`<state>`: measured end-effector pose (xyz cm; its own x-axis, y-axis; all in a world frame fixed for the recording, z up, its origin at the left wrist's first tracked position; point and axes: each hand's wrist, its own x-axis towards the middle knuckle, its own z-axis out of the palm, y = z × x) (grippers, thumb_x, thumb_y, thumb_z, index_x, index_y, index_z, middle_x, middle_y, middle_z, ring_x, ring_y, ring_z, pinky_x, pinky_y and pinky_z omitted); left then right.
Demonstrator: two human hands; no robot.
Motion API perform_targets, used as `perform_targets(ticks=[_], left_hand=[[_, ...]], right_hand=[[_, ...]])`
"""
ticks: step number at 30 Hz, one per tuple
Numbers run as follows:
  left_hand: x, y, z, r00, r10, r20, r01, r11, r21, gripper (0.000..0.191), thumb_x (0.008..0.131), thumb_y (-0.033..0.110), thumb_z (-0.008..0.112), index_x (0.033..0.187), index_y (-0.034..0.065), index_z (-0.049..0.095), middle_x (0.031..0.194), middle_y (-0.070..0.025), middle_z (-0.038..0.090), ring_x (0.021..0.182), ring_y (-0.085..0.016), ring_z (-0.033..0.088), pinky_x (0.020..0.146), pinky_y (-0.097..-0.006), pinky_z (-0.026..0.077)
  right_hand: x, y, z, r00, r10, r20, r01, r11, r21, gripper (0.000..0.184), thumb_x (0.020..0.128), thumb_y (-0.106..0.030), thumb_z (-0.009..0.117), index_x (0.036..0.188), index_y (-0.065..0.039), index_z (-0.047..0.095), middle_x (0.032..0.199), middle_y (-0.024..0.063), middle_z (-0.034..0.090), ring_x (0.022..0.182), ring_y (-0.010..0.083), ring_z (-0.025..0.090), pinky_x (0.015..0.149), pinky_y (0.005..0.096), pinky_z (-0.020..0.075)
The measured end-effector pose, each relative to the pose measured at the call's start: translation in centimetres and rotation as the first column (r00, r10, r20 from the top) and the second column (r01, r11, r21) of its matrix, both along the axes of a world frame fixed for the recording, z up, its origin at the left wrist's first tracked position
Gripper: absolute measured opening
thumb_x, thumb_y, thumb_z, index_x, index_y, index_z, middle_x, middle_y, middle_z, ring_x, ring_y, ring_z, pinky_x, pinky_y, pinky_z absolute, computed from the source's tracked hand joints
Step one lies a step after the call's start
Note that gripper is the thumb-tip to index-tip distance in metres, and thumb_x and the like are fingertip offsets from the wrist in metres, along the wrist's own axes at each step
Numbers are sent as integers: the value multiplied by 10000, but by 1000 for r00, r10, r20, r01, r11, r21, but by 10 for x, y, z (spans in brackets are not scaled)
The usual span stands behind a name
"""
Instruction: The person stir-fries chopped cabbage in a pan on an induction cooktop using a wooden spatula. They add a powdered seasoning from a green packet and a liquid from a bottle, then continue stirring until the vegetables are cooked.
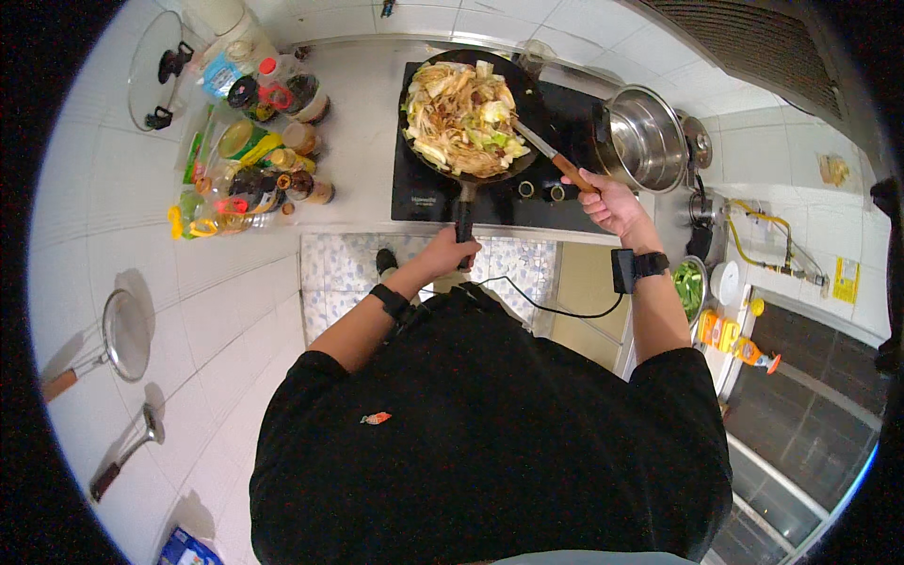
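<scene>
A dark wok stands on the left part of the black cooktop. It is heaped with cabbage and thin noodle-like strands, with small brown pieces among them. My left hand is closed around the wok's black handle, which points towards me. In my right hand is the wooden handle of a metal cooking utensil, probably a spatula; its far end is hidden in the food at the wok's right side.
A steel pot is at the cooktop's right. Seasoning bottles and jars crowd the counter's left end. Beyond my right wrist are a bowl of green vegetables, a white bowl and orange bottles. A range hood hangs at upper right.
</scene>
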<state>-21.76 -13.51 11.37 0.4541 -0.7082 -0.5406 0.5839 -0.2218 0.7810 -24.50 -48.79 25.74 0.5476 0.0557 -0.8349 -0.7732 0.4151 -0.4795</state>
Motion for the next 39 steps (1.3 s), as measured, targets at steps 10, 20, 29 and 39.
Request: perform_targets(ticks=[10,20,29,39], left_hand=[[5,4,-7,987,-61,-150,61,998,-7,153,1013,149,678,969,16,618,803,-67,686,703,-177,662,637,-358,565],[7,4,-4,980,-57,-192,52,998,-31,202,1022,173,700,1054,30,561,828,-72,677,716,-189,663,644,-369,569],[4,1,-12,994,-38,-103,37,999,-12,159,1009,146,702,962,22,613,805,-67,681,691,-172,648,640,-360,557],[-3,0,-8,1000,13,26,-14,999,38,191,940,119,706,797,33,614,685,-53,636,585,-165,623,547,-347,494]], right_hand=[[-35,98,31,765,643,42,-75,153,-985,253,1045,-271,620,1129,-37,671,792,270,649,703,471,662,589,488,499],[-103,118,43,760,588,-277,-127,-284,-950,464,998,-285,689,1431,-132,626,806,171,707,702,382,699,621,502,567],[-103,92,108,673,697,-247,-133,-214,-968,437,955,-168,724,1371,-54,658,814,235,694,726,421,685,652,496,544],[-33,79,19,662,696,-277,-137,-251,-958,409,960,-189,708,1353,-93,650,829,241,703,750,441,697,660,539,569]])
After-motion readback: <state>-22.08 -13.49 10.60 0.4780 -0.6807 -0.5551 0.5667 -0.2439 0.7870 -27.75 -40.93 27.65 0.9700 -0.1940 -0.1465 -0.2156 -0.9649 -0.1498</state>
